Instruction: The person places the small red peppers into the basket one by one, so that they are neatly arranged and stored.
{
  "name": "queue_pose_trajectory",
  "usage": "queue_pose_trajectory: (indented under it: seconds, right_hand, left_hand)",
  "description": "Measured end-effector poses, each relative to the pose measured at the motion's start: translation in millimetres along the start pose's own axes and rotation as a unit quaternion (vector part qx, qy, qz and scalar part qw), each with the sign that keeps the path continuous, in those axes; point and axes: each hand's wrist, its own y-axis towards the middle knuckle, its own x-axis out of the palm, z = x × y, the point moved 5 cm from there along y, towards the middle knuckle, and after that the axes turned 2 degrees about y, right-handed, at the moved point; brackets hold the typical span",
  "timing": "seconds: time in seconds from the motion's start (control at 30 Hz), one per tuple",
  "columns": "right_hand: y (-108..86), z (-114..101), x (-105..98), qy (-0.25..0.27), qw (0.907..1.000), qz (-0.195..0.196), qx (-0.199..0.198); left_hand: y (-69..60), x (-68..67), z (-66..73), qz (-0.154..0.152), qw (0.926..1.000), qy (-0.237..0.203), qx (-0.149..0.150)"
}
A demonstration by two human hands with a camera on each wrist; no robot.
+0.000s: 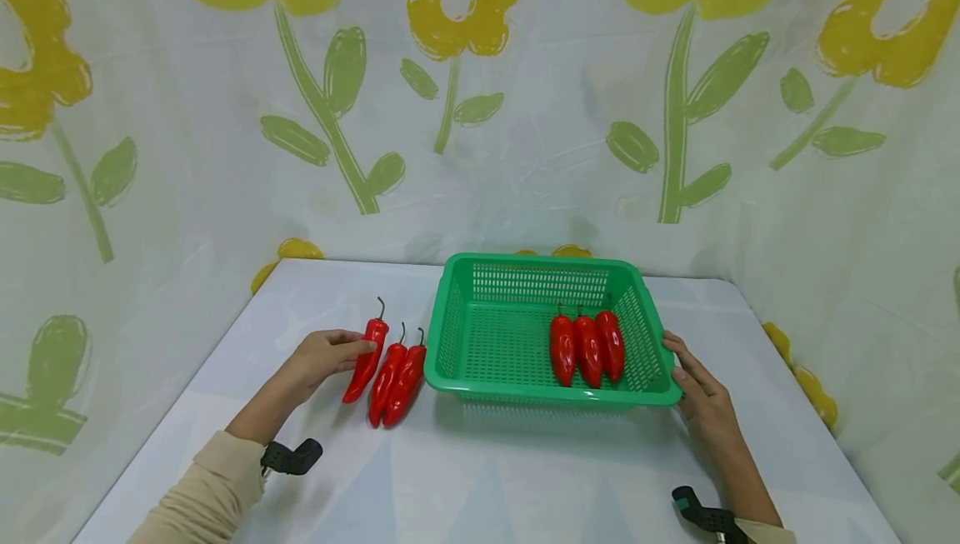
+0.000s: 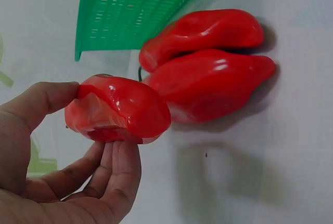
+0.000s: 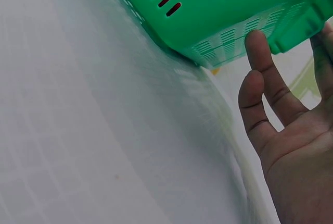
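Note:
My left hand point(image 1: 327, 358) pinches a glossy red pepper point(image 1: 367, 358) between thumb and fingers, left of the basket. In the left wrist view this pepper point(image 2: 119, 107) appears end-on, raised above the table. Two more red peppers, a middle one point(image 1: 387, 381) and a right one point(image 1: 407, 384), lie side by side just right of it. A green plastic basket point(image 1: 487, 398) stands at the table's centre. Inside, toward its right end, rest three red peppers point(image 1: 587, 348). The right hand point(image 1: 705, 402) touches the basket's right rim, its fingers loosely extended in the right wrist view.
The white table point(image 1: 360, 486) has faint pale-blue triangles near its front. Behind it and at both sides hangs a pale cloth point(image 1: 525, 177) with yellow flowers and green leaves. Each wrist wears a black camera mount, the left mount point(image 1: 292, 456) and the right mount point(image 1: 705, 515).

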Motion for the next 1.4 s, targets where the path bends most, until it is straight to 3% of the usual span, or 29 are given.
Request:
queue_pose_trajectory:
  seconds: [0.5, 1.17, 1.4]
  right_hand:
    - [1.4, -0.3, 1.1, -0.001, 1.0, -0.004, -0.003]
    - [0.4, 3.1, -2.4, -0.013, 0.9999, -0.008, -0.007]
    - [0.1, 1.9, -1.6, -0.009, 0.9999, -0.008, -0.008]
  left_hand:
    - [-4.1, 5.3, 27.0, -0.008, 0.9996, -0.021, 0.016]
    - [-2.3, 14.9, 63.4, -0.045, 0.9964, -0.056, 0.044]
    - [-4.4, 24.1, 77.9, -0.065, 0.9939, -0.077, 0.044]
